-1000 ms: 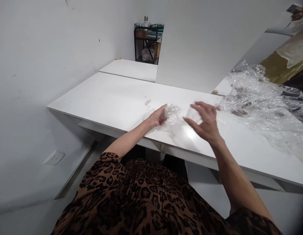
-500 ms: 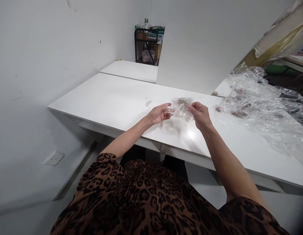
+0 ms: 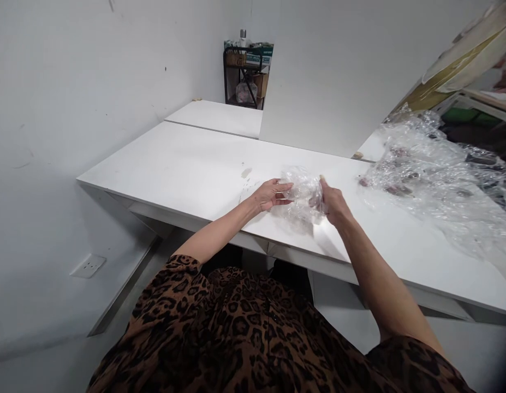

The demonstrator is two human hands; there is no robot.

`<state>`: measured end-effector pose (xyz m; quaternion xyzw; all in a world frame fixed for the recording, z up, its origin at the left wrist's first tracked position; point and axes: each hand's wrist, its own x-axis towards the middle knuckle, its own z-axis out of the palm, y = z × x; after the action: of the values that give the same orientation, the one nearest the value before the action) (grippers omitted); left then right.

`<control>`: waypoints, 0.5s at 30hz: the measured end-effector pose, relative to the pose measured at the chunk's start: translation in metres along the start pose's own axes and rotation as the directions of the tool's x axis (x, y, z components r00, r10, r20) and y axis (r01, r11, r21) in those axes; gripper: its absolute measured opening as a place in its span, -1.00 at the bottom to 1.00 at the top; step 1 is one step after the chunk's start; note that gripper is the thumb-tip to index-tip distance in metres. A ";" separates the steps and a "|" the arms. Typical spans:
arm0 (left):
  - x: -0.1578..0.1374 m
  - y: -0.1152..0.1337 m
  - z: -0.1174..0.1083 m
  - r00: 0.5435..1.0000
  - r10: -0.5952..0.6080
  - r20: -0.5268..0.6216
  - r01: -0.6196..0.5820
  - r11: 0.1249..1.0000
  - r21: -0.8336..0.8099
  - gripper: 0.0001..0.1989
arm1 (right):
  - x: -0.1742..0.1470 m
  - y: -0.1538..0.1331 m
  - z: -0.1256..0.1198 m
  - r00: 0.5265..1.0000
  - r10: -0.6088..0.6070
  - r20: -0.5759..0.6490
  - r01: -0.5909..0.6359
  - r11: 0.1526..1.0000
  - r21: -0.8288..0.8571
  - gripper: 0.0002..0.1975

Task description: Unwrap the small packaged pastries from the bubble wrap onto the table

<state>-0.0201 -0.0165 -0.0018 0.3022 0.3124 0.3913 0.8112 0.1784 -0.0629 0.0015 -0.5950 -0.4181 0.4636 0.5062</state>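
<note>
Head view: a soft shirt (image 3: 236, 333) with brown-and-black leopard spots is nearest. Beyond it, both hands grip a bunch of thin plastic (image 3: 302, 183), the left hand (image 3: 272, 195) loosely at one edge, the right hand (image 3: 333, 203) closed on the other. The bunch looks clear, crinkled and shiny, just over the counter (image 3: 187, 169), which is smooth, white and slightly stained. Right of it spreads a wrinkled plastic heap (image 3: 433, 164); behind stand a flat pale panel (image 3: 322, 76) and a dark rack (image 3: 225, 76).

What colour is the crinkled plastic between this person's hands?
The crinkled plastic looks clear, with whitish glints; it shows best in the head view.
</note>
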 end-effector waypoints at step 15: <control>0.007 -0.005 -0.031 0.818 0.414 -0.399 -0.342 0.908 0.241 -0.50 | -0.034 0.019 -0.107 0.977 -0.190 0.097 0.159 0.344 -0.925 -0.40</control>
<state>-0.0378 -0.0053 -0.0266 0.3252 0.4515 0.5768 0.5981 0.2755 -0.1210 -0.0072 -0.7344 -0.6599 0.0828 0.1353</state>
